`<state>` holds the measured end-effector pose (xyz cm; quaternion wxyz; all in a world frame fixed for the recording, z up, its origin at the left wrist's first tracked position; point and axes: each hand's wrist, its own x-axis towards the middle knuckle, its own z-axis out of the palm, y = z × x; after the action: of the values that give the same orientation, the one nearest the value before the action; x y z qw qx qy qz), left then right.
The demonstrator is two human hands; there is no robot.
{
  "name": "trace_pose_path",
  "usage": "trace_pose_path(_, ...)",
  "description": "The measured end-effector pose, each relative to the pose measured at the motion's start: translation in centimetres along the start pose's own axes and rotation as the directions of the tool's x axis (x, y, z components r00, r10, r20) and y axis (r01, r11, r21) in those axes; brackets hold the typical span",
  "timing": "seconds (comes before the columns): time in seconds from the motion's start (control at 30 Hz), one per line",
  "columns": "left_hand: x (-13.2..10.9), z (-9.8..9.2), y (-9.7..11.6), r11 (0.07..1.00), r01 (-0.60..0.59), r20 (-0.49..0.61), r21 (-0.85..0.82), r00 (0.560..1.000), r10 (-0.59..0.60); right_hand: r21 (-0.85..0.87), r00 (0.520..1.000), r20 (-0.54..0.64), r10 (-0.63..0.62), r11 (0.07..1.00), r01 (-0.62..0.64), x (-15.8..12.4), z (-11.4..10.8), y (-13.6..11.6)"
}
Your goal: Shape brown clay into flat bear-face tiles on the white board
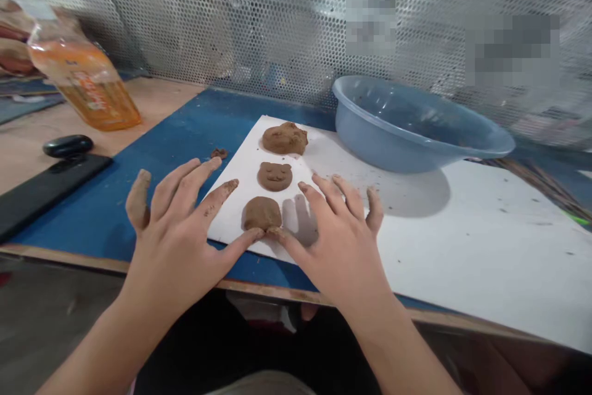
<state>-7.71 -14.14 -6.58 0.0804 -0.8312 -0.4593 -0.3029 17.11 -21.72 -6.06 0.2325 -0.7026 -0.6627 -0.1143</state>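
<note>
Left hand (180, 228), right hand (340, 232): fingers splayed apart, thumbtips at clay lump's (262, 213) six o'clock. Lump plain; clay face (275, 177), twelve o'clock, has ears and features.

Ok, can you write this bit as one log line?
left hand: thumb at front clay lump | right hand: thumb at same lump | beyond: eared clay face | underneath: white board

The brown clay lump (262, 214), a plain rounded mound, lies just in front of the clay face (274, 177), apart from it. That flat, roundish piece lies face up, with two small ears and modelled features. Just behind it sits a larger, rough-ended clay mass (285, 138).
</note>
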Motion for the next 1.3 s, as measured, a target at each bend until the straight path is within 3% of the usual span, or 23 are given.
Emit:
trace_pose_path(0.13,0.0,0.2,0.0,1.000,-0.006,0.018,0.010,1.000,0.006,0.040,1.000,0.028,-0.013,0.999,0.012,0.0,0.5,0.3)
trace_pose_path(0.33,-0.4,-0.3,1.4,0.992,0.074,0.076,0.104,0.994,-0.082,0.010,0.998,0.059,0.030,0.999,-0.031,-0.2,0.0,0.1)
trace_pose_path(0.43,-2.0,-0.7,2.3,0.991,0.006,0.131,0.136,0.991,-0.024,0.018,0.986,0.168,-0.002,1.000,-0.002,-1.2,-0.4,-0.4)
trace_pose_path(0.5,-3.2,-0.8,2.9,0.986,-0.102,0.126,0.134,0.988,0.085,0.026,0.975,0.216,-0.048,0.999,0.043,-2.1,-0.4,-0.8)
trace_pose_path(0.6,-4.3,-0.8,4.0,0.988,-0.084,0.110,0.127,0.991,0.070,0.022,0.967,0.239,-0.088,0.996,0.086,-2.8,-0.5,-1.3)
trace_pose_path(0.9,-3.8,-0.2,5.4,0.989,-0.063,0.090,0.134,0.995,0.051,0.039,0.923,0.364,-0.121,0.993,0.115,-2.0,-0.9,-2.5)
trace_pose_path(1.3,-3.8,-0.3,5.2,0.994,-0.019,0.109,0.106,0.994,0.007,0.048,0.919,0.382,-0.094,0.995,0.082,-1.6,-1.3,-3.6)
